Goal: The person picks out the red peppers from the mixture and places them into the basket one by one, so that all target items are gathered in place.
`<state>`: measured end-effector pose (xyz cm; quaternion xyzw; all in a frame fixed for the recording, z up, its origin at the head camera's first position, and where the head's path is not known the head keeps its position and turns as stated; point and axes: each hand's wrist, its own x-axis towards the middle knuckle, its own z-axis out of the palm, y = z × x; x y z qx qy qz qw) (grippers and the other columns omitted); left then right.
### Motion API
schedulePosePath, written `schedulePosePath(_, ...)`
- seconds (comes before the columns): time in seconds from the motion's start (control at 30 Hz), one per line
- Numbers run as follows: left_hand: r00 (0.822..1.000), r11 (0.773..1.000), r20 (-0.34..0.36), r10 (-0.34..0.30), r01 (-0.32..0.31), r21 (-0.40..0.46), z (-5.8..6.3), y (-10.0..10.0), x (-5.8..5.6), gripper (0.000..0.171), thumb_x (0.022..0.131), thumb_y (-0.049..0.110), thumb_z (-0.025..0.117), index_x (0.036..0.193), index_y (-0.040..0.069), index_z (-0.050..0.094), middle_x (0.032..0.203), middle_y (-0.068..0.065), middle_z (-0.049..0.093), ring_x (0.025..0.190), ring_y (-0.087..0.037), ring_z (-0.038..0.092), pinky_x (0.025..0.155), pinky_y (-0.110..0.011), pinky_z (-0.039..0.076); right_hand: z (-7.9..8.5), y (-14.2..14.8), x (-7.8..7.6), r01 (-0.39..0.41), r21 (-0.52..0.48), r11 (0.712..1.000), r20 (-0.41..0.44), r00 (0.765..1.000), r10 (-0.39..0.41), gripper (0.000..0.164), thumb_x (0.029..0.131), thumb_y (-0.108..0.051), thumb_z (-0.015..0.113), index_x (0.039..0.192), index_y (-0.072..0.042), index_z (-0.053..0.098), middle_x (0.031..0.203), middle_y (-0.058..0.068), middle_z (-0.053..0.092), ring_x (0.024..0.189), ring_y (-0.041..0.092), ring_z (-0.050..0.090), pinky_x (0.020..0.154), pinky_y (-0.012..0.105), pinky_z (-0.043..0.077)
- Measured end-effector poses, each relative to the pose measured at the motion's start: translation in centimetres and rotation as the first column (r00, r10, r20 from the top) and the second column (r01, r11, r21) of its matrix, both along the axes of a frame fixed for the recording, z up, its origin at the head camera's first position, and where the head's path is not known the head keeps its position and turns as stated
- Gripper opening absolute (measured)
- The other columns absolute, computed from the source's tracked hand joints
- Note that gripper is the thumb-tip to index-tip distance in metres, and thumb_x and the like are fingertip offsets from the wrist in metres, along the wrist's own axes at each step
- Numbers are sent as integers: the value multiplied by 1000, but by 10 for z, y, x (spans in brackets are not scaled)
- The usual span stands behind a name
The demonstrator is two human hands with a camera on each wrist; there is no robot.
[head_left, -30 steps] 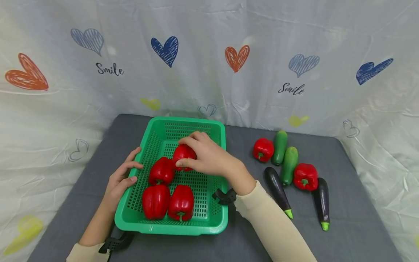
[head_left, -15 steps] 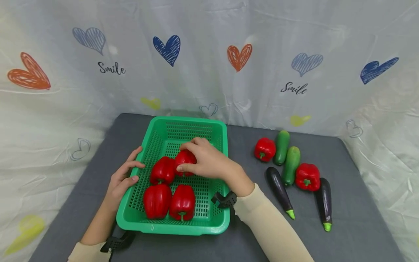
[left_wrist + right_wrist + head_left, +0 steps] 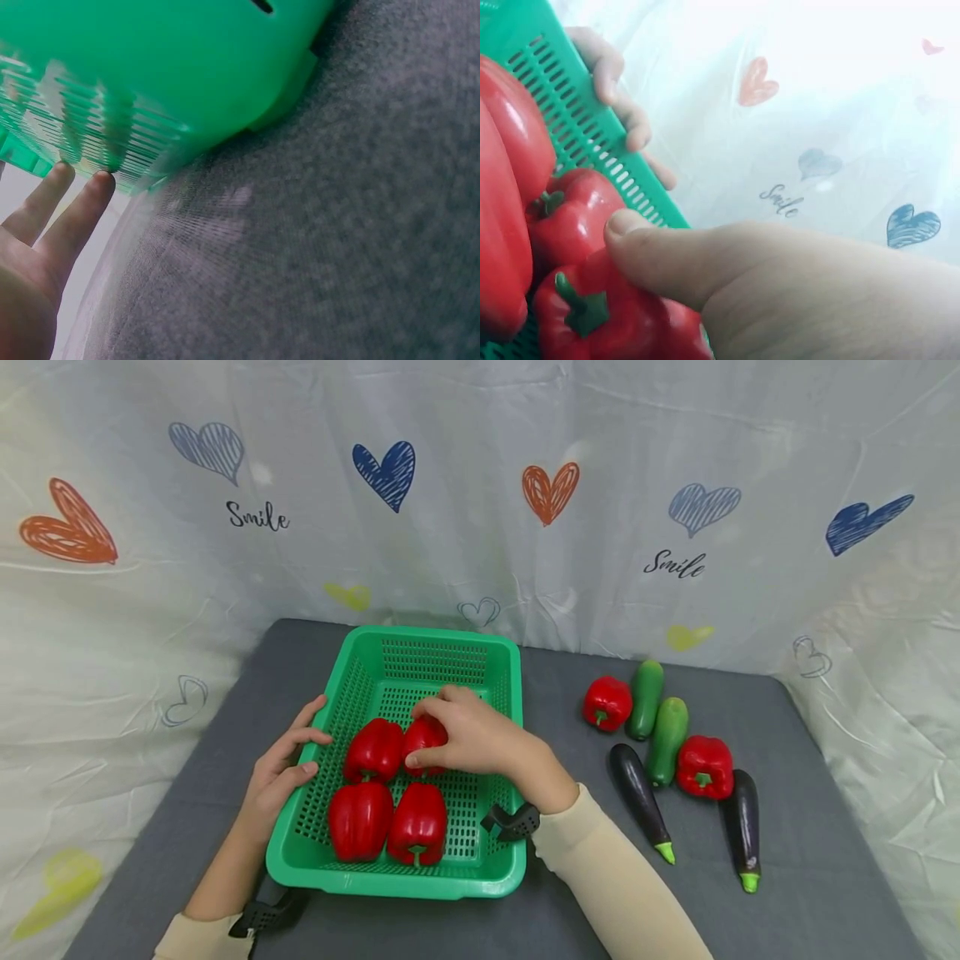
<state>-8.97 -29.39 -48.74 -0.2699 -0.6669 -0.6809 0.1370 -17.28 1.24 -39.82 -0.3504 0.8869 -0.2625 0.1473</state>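
My right hand (image 3: 480, 733) grips a red bell pepper (image 3: 423, 740) inside the green basket (image 3: 397, 883), with the thumb on its near side and the fingers over its far side. In the right wrist view, the green stem of this pepper (image 3: 637, 319) shows below the thumb. Another bell pepper (image 3: 373, 750) lies close to its left, and two more, one bell pepper (image 3: 360, 821) at left and one bell pepper (image 3: 417, 822) at right, sit nearer me. My left hand (image 3: 273, 772) rests on the basket's left rim; two of its fingers (image 3: 79, 214) extend straight against the outer wall.
Right of the basket on the grey cloth (image 3: 570, 893) lie a red bell pepper (image 3: 607, 702), two green cucumbers (image 3: 643, 697), another red bell pepper (image 3: 704, 767) and two eggplants (image 3: 639, 797). A white curtain (image 3: 465, 552) printed with hearts hangs behind.
My right hand has moved slightly toward me and down with its bell pepper, now beside the left one. The left hand stays at the rim.
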Motion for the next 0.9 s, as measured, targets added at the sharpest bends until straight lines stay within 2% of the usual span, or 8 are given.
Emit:
schedulePosePath(0.4,1000,1000,4,6,-6,-5,0,-1,0,34,96,-20,41,124,-18,59,174,-22,35,164,-25,27,120,-28,30,-6,-1,-2,-23,28,999,-14,1000,24,56,93,-49,85,137,-19,70,124,3,59,114,16,53,85,29,54)
schedulePosePath(0.67,1000,1000,5,-1,1,-6,-2,1,-1,34,96,-20,41,125,-17,59,175,-20,34,164,-24,27,115,-29,31,-9,2,-1,-20,74,997,-3,1000,20,62,92,-55,83,141,-18,70,127,2,61,115,16,54,87,30,54)
schedulePosePath(0.9,1000,1000,-9,2,-2,-1,-1,1,-1,34,95,-20,41,124,-18,58,174,-22,34,164,-26,28,115,-30,30,-10,0,-1,-13,87,996,-16,1000,14,61,93,-56,83,140,-20,69,127,1,61,115,16,54,87,30,54)
